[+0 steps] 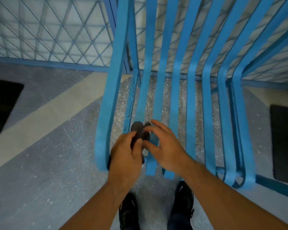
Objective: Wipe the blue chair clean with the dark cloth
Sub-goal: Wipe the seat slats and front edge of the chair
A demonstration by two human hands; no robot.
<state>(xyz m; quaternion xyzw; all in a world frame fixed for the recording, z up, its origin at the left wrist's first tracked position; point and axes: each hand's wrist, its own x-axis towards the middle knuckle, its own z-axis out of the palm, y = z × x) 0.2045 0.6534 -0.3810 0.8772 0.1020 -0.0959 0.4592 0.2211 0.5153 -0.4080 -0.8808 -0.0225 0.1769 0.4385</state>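
As you look down from the head camera, you stand right in front of the blue chair (107, 113), and its long slats run from the front edge near your feet up into the backrest at the top of the picture. The dark cloth (140, 134) is at the left front part of the seat, bunched on the slats just beside the wide left side bar. Your left hand (125, 154) grips the cloth: the fingers are curled round its lower part and the thumb presses on it from above. A part of the cloth stands out above this hand as two rounded folds.

Your right hand (164, 146) is just beside the left one, over the next slats. Its fingers are spread and a little bent. The forefinger and the thumb reach the right edge of the cloth, but you cannot tell whether they pinch it or only touch it, because the picture is a little blurred there.

Below the hands you see your two black shoes (129, 211) on the grey speckled floor (45, 163), which has a pale stripe going across at the left. Behind the chair stands a blue wire mesh fence (48, 30). One dark mat (3, 103) lies at the left edge and another dark mat (284, 143) at the right edge.
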